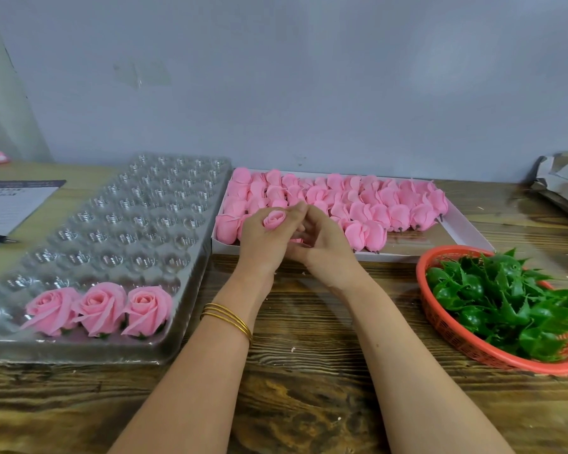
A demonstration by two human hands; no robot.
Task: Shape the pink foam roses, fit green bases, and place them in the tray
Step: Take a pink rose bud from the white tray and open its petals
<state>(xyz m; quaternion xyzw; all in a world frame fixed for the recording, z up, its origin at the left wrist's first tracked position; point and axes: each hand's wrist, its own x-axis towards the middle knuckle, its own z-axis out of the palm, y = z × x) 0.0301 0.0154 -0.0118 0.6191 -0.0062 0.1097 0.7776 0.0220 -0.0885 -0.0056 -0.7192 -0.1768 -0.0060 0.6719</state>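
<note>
A: Layout?
B: On the table [309, 371]: tray [112, 350] left, three finished roses [100, 308] in its near row; box [459, 229] of buds [391, 204] far; basket [419, 273] of green bases [502, 303] right.
A: Current rose [274, 219]?
B: Left hand [263, 244] curls round it over the box; right hand [325, 247] touches it, grip unclear. Light, crushable foam, I'd judge: hold low.

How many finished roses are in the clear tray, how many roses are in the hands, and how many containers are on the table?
Finished roses in the clear tray: 3
Rose held in the left hand: 1
Containers (clear tray, white box, red basket): 3
Total: 7
</note>
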